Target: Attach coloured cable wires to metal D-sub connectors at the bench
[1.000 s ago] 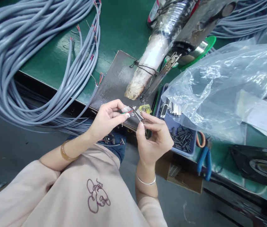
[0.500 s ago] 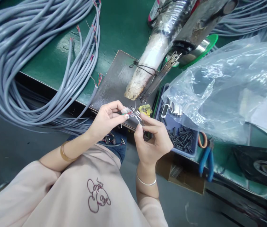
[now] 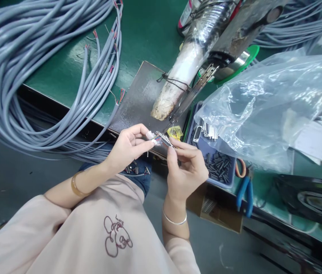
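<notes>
My left hand (image 3: 126, 150) pinches thin coloured wires (image 3: 157, 138) between thumb and forefinger. My right hand (image 3: 187, 169) grips the end of a small metal multi-pin connector (image 3: 165, 140) with thumb and fingertips. The wire ends lie close against the connector's row of pins; whether they touch, I cannot tell. Both hands are over the near edge of a dark metal plate (image 3: 138, 95). Just above them is the end of a plastic-wrapped tube (image 3: 166, 101), with a narrow metal holder (image 3: 192, 93) beside it.
Bundled grey cables (image 3: 3, 72) cover the left side. A blue bin (image 3: 230, 184) holds black sleeves (image 3: 220, 167) and metal connectors (image 3: 206, 131), partly under a plastic bag (image 3: 263, 106). Blue-handled pliers (image 3: 245, 194) hang at the table edge. More connectors (image 3: 134, 167) lie on my lap.
My right hand has shifted slightly right and turned the connector flatter. The coloured wires in my left hand now lie nearer its pins. The view has moved slightly.
</notes>
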A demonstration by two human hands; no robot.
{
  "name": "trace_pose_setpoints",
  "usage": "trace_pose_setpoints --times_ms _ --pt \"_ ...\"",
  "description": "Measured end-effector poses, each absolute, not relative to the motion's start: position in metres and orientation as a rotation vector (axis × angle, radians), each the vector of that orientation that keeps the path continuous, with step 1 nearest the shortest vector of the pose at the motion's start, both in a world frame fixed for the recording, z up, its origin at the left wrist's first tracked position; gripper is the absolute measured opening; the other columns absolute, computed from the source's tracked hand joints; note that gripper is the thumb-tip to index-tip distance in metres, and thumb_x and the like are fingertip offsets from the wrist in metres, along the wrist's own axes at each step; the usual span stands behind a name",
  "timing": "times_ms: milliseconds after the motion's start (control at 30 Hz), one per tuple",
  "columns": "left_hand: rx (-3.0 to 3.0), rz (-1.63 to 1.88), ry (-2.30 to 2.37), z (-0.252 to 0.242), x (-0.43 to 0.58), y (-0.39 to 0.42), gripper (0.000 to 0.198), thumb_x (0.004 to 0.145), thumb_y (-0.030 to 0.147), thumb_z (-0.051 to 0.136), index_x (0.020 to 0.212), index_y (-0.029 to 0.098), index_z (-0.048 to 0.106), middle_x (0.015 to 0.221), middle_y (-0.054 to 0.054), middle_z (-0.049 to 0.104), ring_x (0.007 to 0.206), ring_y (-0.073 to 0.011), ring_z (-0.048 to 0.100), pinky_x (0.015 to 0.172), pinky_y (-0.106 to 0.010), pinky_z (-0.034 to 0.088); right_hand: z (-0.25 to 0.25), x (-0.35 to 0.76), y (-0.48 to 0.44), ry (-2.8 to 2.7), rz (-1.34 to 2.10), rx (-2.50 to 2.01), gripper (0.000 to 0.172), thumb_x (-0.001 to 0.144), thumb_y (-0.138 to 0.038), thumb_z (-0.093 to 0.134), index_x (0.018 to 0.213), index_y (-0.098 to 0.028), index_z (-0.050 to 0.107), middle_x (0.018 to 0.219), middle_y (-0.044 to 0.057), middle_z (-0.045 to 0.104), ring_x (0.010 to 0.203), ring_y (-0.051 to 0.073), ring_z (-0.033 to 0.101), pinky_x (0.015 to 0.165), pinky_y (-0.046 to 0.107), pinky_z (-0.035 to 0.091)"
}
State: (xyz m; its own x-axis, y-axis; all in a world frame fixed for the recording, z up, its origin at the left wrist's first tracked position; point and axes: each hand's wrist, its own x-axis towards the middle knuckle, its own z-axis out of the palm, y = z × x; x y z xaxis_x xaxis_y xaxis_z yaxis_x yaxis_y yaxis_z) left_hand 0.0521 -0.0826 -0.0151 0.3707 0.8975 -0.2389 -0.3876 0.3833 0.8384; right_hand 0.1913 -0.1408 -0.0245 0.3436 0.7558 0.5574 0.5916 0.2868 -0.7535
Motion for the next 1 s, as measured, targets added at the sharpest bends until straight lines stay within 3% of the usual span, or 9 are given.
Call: trace_pose_setpoints --times_ms 300,467,1000 --pt "0.778 1.01 0.785 -0.016 0.055 -0.081 0.023 0.066 0.015 0.081 0.071 0.016 0.058 0.069 0.004 0.064 0.044 -0.0004 0.04 0.043 -0.015 0.035 -0.023 0.193 -0.14 -1.435 0.194 -1.387 0.011 0.088 -0.015 0.07 0.082 -0.022 0.064 0.1 0.002 0.078 0.094 0.018 0.077 0.079 0.033 0.064" --pt "0.778 1.031 0.78 -0.013 0.057 -0.079 0.02 0.067 0.011 0.075 0.07 0.016 0.056 0.07 0.005 0.064 0.042 0.0012 0.037 0.045 -0.014 0.038 -0.022 0.194 -0.136 -1.476 0.14 -1.377 0.012 0.087 -0.013 0.071 0.082 -0.022 0.064 0.099 0.001 0.078 0.093 0.018 0.077 0.08 0.035 0.065" --pt "0.782 1.026 0.818 -0.009 0.06 -0.076 0.02 0.064 0.012 0.073 0.069 0.016 0.054 0.076 0.002 0.068 0.049 -0.0008 0.046 0.046 -0.013 0.038 -0.012 0.193 -0.133 -1.508 0.019 -1.409 0.014 0.084 -0.011 0.075 0.083 -0.022 0.068 0.097 0.0 0.079 0.089 0.017 0.076 0.078 0.033 0.064"
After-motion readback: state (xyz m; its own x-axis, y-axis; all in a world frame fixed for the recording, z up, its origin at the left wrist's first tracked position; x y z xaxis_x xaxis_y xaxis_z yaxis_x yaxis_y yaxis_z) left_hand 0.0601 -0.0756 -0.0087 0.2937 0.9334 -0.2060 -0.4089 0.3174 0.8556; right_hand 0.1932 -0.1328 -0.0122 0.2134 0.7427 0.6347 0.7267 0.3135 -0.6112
